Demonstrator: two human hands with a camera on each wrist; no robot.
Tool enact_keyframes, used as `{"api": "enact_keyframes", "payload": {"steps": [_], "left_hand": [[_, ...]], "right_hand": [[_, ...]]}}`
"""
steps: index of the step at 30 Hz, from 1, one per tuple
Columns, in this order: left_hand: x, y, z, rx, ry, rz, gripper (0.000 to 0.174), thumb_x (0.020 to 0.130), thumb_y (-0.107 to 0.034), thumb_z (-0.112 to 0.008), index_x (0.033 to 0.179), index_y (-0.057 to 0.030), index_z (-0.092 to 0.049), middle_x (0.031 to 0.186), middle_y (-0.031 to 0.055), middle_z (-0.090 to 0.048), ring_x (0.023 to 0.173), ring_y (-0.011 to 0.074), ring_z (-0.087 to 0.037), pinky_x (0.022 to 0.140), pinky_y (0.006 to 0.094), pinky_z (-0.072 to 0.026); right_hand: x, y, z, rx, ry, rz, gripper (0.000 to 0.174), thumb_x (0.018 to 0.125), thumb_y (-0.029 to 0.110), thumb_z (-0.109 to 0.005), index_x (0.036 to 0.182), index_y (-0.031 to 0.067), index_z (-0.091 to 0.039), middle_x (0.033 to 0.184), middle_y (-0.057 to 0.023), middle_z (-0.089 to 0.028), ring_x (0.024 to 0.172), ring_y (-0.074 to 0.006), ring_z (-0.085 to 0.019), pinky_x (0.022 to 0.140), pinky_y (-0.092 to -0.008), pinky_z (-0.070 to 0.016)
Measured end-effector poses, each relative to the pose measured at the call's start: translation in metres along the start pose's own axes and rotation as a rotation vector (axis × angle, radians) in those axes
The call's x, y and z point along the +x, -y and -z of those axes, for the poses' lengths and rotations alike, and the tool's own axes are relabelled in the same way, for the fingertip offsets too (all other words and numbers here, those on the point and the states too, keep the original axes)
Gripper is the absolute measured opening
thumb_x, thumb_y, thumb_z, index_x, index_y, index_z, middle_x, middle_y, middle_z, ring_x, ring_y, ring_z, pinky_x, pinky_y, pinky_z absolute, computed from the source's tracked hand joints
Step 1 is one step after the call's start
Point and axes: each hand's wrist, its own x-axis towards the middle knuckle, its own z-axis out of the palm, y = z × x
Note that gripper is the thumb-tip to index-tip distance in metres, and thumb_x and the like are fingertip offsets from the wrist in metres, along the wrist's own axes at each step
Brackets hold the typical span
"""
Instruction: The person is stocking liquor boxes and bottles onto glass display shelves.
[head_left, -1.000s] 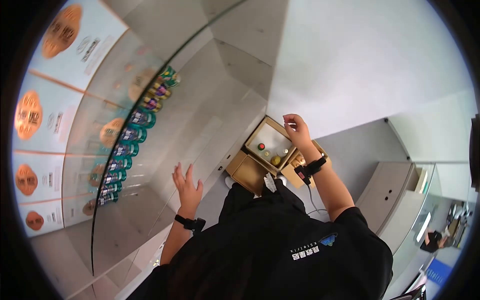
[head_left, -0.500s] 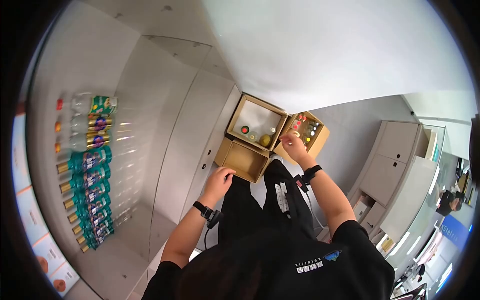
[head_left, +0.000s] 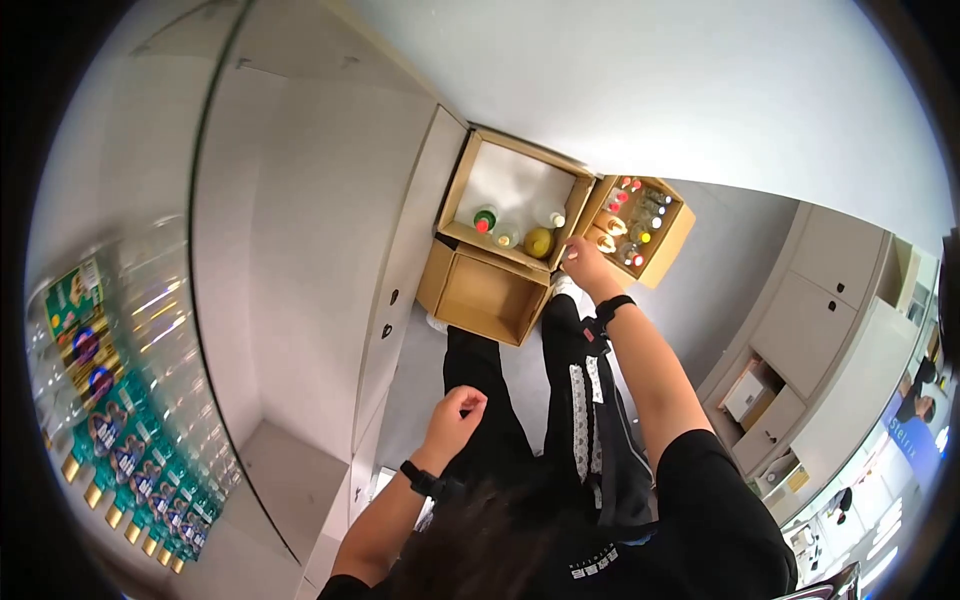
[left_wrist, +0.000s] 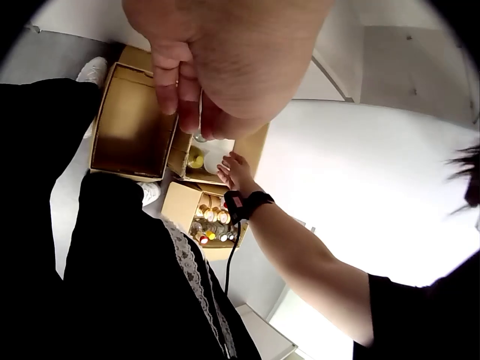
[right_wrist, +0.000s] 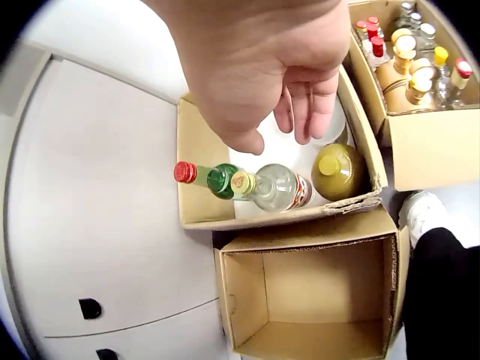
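Note:
My right hand (head_left: 588, 268) reaches down over the near right corner of a cardboard box (right_wrist: 196, 142), its fingers loosely bent with nothing between them. Standing in this box are a green bottle with a red cap (right_wrist: 221, 181), a clear bottle with a pale yellow cap (right_wrist: 279, 187), a round yellow bottle (right_wrist: 341, 176) and, in the head view, a white-capped bottle (head_left: 552, 217). Above my lap hangs my left hand (head_left: 458, 425), fingers loosely curled and holding nothing. In the left wrist view, its fingers overlap the boxes below.
A second open cardboard box (head_left: 490, 292) sits in front of the first. To the right, another box (head_left: 668, 248) is packed with several capped bottles. Teal-labelled bottles (head_left: 130, 455) fill the left shelf, behind a glass edge. Grey cabinets (head_left: 835, 270) stand at right.
The head view has swung down toward the boxes. My right hand has lowered beside the bottle boxes; my left hand has come away from the shelf side to over my lap, its fingers more curled.

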Motion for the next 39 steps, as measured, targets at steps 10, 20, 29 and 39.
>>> {"api": "enact_keyframes", "payload": {"steps": [10,20,29,39], "left_hand": [[-0.030,0.046,0.003,0.009,0.011,0.198,0.008,0.088,-0.003,-0.063,0.095,-0.0006,-0.062,0.091,0.0067,-0.065,0.087,0.0147,-0.064,0.083,0.0288,-0.0498],[-0.053,0.058,0.004,-0.052,-0.001,0.300,0.013,0.091,-0.010,-0.063,0.099,-0.0006,-0.063,0.095,0.0096,-0.063,0.088,0.0181,-0.063,0.081,0.0299,-0.0495],[-0.061,0.071,0.008,-0.085,0.027,0.359,0.022,0.094,-0.020,-0.061,0.103,0.0008,-0.062,0.099,0.0131,-0.064,0.096,0.0215,-0.063,0.086,0.0321,-0.0483],[-0.052,0.055,0.011,-0.016,0.011,0.333,0.021,0.094,-0.018,-0.061,0.102,0.0013,-0.063,0.097,0.0140,-0.065,0.093,0.0238,-0.064,0.086,0.0346,-0.0490]], "right_hand": [[0.031,-0.022,-0.071,-0.087,0.193,-0.096,0.047,0.084,0.020,-0.062,0.128,0.0122,-0.050,0.120,-0.0189,-0.057,0.114,-0.0362,-0.055,0.096,-0.0432,-0.0457],[0.058,0.013,-0.136,-0.282,0.311,0.132,0.056,0.083,0.010,-0.058,0.137,0.0190,-0.046,0.125,-0.0195,-0.053,0.107,-0.0384,-0.058,0.091,-0.0445,-0.0494],[0.072,0.006,-0.165,-0.663,0.330,0.160,0.030,0.089,0.007,-0.052,0.118,0.0147,-0.051,0.108,-0.0149,-0.058,0.094,-0.0310,-0.066,0.077,-0.0410,-0.0559],[0.068,-0.016,-0.142,-0.496,0.293,0.151,0.029,0.091,0.012,-0.054,0.119,0.0180,-0.049,0.104,-0.0146,-0.060,0.095,-0.0361,-0.063,0.081,-0.0451,-0.0526]]}}
